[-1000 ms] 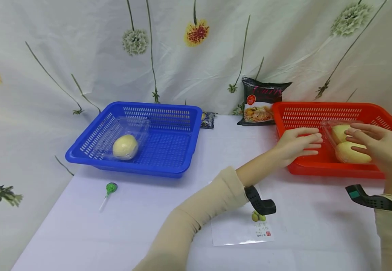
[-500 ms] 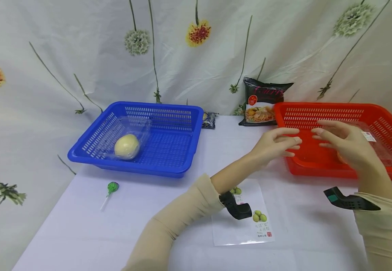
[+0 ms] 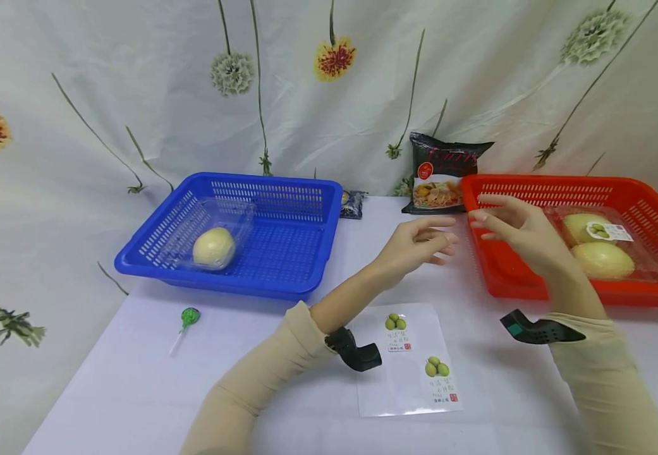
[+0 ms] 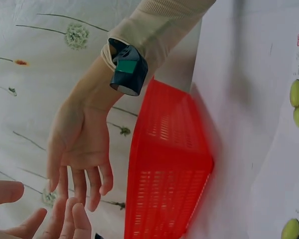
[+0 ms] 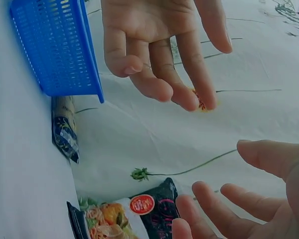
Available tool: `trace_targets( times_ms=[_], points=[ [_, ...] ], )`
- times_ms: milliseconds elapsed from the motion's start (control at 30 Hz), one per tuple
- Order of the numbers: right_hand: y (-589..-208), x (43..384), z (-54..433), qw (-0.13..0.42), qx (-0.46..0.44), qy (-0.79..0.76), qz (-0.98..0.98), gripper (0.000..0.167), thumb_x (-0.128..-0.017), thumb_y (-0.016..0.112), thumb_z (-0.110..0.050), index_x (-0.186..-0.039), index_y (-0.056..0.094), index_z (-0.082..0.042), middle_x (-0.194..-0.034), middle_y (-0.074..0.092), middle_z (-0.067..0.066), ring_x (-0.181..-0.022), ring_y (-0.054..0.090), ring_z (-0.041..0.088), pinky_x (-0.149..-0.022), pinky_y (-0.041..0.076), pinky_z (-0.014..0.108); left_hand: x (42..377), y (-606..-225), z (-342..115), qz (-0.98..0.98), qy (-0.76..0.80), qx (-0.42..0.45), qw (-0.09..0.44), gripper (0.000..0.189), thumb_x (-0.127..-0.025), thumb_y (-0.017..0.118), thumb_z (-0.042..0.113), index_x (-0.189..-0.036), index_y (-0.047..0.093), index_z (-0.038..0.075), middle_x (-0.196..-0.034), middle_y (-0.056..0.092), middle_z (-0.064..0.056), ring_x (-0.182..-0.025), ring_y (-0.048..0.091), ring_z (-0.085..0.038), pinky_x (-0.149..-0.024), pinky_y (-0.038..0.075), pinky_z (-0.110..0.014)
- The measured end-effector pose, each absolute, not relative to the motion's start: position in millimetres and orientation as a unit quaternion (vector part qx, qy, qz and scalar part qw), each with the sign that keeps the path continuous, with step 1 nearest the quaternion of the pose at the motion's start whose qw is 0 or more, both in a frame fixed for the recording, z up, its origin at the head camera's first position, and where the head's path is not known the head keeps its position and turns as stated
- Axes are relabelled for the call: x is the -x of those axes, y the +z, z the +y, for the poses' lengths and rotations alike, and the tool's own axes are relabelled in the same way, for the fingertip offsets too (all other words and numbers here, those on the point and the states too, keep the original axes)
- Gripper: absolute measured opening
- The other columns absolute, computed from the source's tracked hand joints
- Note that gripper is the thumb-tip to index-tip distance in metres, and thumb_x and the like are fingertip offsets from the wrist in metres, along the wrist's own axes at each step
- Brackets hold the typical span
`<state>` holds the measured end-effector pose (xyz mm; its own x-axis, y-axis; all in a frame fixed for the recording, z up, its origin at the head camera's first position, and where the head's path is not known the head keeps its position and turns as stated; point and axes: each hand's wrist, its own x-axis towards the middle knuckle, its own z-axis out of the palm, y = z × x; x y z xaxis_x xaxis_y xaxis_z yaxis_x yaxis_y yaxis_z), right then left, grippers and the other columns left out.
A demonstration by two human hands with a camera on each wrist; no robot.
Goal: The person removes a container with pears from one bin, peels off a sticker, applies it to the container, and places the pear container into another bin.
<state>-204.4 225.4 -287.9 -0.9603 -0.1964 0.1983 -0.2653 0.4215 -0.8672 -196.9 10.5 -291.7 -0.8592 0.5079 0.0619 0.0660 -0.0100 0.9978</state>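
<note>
My left hand hangs in the air between the two baskets, fingers loosely bent and nothing in them. Facing it, my right hand hovers over the left end of the red basket, also holding nothing. Inside that basket lies a clear plastic box with two pale yellow, melon-like fruits and a white label on its lid. In the right wrist view both palms show bare, the left hand above and the right hand below.
A blue basket at left holds a clear box with one pale round fruit. Before it lies a green lollipop. A sticker sheet lies in front. A black noodle packet and a small dark packet stand at the back.
Both hands have moved left, away from the clear box in the red basket. The box now sits further right with its label in view. More of the sticker sheet shows.
</note>
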Motion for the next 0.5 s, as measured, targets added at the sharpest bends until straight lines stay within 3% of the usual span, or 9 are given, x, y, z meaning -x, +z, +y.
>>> trace_targets(
  times_ms=[167, 300, 400, 500],
  points=[
    [-287, 209, 206, 0.026, -0.151, 0.514, -0.844, 0.052, -0.094, 0.057, -0.028, -0.139, 0.043, -0.004, -0.105, 0.063, -0.01, -0.089, 0.06, 0.002, -0.075, 0.051, 0.017, 197, -292, -15, 0.697, 0.671, -0.206, 0.143, 0.038, -0.096, 0.052, 0.008, -0.133, 0.05, 0.003, -0.12, 0.061, -0.02, -0.096, 0.065, -0.023, -0.079, 0.054, -0.03],
    [-287, 214, 190, 0.014, -0.16, 0.524, -0.837, 0.052, -0.094, 0.057, -0.028, -0.138, 0.044, -0.004, -0.117, 0.062, 0.014, -0.09, 0.06, 0.001, -0.076, 0.051, 0.018, 196, -291, -34, 0.704, 0.672, -0.192, 0.126, 0.037, -0.096, 0.051, 0.007, -0.133, 0.049, 0.002, -0.12, 0.061, -0.022, -0.099, 0.064, -0.025, -0.081, 0.054, -0.031],
    [-286, 217, 178, 0.002, -0.175, 0.544, -0.821, 0.05, -0.095, 0.056, -0.025, -0.137, 0.043, -0.002, -0.124, 0.056, 0.024, -0.092, 0.061, 0.002, -0.077, 0.052, 0.018, 195, -291, -48, 0.706, 0.675, -0.184, 0.11, 0.037, -0.096, 0.051, 0.008, -0.132, 0.049, 0.002, -0.118, 0.061, -0.022, -0.101, 0.063, -0.029, -0.082, 0.054, -0.033],
    [-284, 220, 165, -0.012, -0.184, 0.554, -0.812, 0.049, -0.095, 0.056, -0.024, -0.137, 0.044, -0.002, -0.126, 0.055, 0.024, -0.094, 0.061, 0.007, -0.078, 0.052, 0.019, 195, -291, -63, 0.711, 0.674, -0.181, 0.089, 0.037, -0.096, 0.052, 0.009, -0.132, 0.05, 0.002, -0.117, 0.062, -0.022, -0.103, 0.061, -0.034, -0.082, 0.054, -0.034]
  ],
)
